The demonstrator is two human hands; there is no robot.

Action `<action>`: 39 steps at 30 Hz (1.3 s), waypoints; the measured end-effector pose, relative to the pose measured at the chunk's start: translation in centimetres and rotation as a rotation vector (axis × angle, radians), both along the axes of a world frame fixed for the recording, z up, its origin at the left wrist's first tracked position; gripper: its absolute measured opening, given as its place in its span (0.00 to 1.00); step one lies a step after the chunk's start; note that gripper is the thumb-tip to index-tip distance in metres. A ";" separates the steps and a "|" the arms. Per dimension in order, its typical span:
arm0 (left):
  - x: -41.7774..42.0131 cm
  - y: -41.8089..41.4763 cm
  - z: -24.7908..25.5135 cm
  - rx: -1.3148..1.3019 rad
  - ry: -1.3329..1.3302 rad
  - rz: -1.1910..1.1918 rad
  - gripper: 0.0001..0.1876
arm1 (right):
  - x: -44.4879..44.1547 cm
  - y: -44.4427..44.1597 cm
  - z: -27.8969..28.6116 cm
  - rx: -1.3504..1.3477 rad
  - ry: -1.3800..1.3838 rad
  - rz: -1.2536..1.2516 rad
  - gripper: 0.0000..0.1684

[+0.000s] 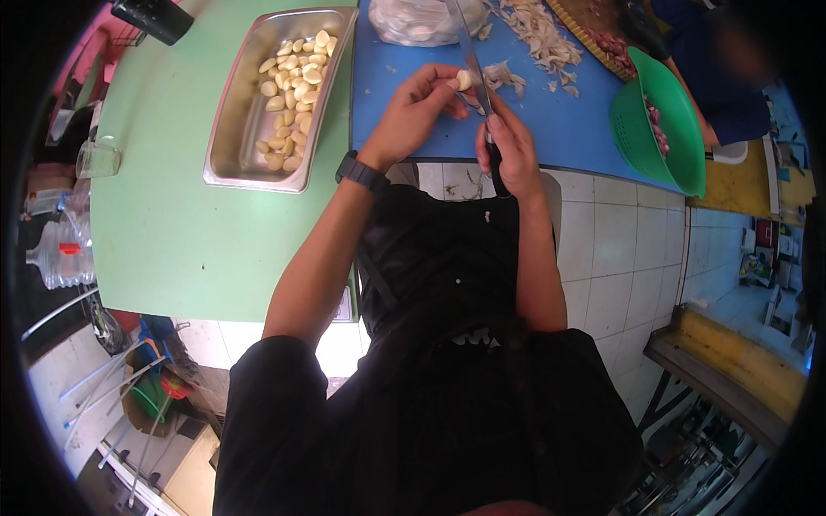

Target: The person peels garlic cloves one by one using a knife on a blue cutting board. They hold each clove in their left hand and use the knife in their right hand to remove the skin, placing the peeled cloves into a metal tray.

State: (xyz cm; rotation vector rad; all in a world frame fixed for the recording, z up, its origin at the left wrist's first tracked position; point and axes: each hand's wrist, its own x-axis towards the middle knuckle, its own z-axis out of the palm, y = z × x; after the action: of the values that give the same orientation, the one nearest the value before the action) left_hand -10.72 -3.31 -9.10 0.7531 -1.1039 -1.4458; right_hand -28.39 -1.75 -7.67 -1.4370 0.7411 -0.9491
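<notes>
Between the thumb and fingers of my left hand is a pale garlic clove, held over the blue tabletop. My right hand grips the black handle of a kitchen knife; its blade points away from me and passes right beside the clove. Loose garlic skins lie beneath and beyond the blade. To the left, a steel pan holds several peeled garlic cloves. A clear plastic bag with whitish contents sits beyond my hands.
A larger heap of garlic skins lies at the back. On the right stand a green colander with shallots and a woven tray of shallots, with a co-worker beside them. The green table bears a clear cup at left.
</notes>
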 end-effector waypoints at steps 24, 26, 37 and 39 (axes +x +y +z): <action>0.2 -0.3 -0.3 0.009 0.056 0.005 0.14 | 0.2 0.2 -0.1 0.022 -0.039 -0.067 0.31; 0.3 -0.4 -0.5 0.003 0.072 -0.015 0.14 | -0.1 0.1 -0.4 -0.034 -0.051 -0.046 0.32; 0.4 -0.2 -0.2 0.034 0.104 -0.002 0.10 | -0.5 0.3 0.0 -0.029 0.016 0.047 0.33; 0.5 -0.2 -0.2 0.042 0.106 -0.001 0.11 | -0.5 0.3 0.0 -0.029 0.008 0.057 0.33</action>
State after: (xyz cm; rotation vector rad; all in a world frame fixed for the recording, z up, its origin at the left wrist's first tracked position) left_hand -10.21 -3.53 -9.31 0.6967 -0.9961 -1.4966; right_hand -28.87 -1.49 -7.66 -1.4809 0.6914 -0.9141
